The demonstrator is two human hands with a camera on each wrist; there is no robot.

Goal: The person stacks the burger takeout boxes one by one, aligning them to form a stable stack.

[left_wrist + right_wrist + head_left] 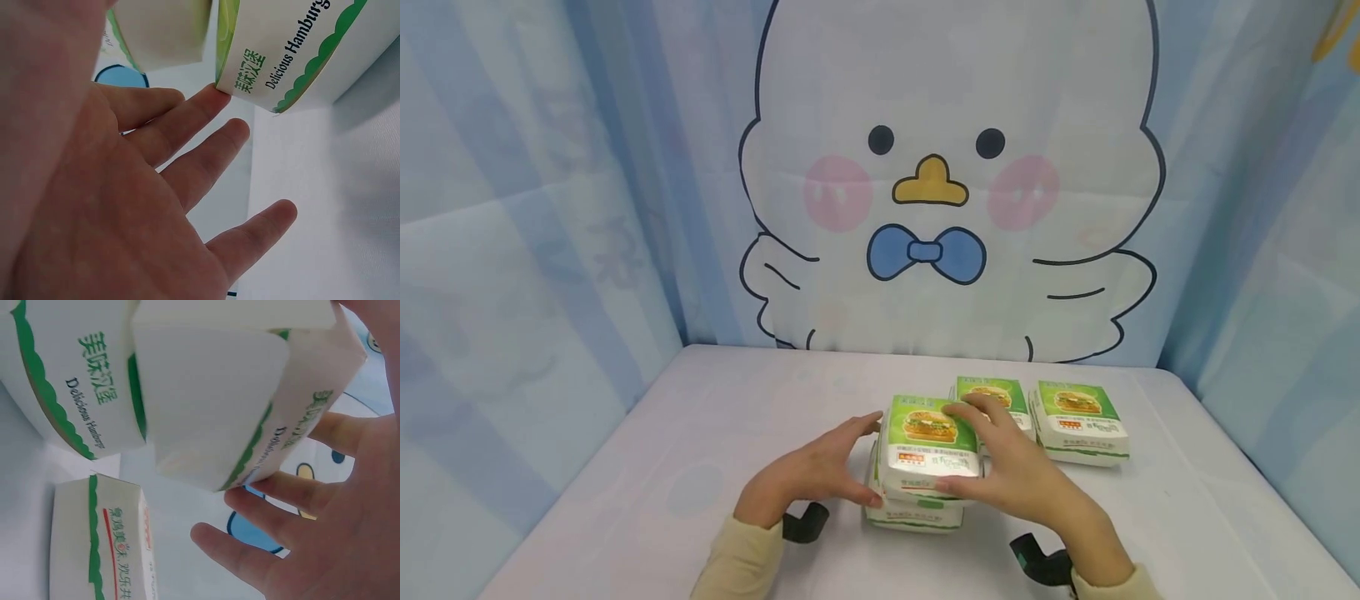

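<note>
In the head view my right hand (1026, 475) grips a green-and-white hamburger box (928, 454), thumb at the front and fingers at the far side. This box sits tilted over a lower hamburger box (913, 517), partly covering it. The right wrist view shows the tilted box (212, 394) against my right fingers (269, 519), beside the lower box (75, 381). My left hand (816, 471) is at the left of the two boxes, fingers spread. In the left wrist view one fingertip (219, 94) touches a corner of the lower box (281, 56).
Two more hamburger boxes stand behind to the right, one (1022, 408) partly behind my right hand and another (1078, 425) farther right. The white-covered table (760, 392) meets a curtain (940, 308) with a cartoon bird at the back. Curtains also hang at both sides.
</note>
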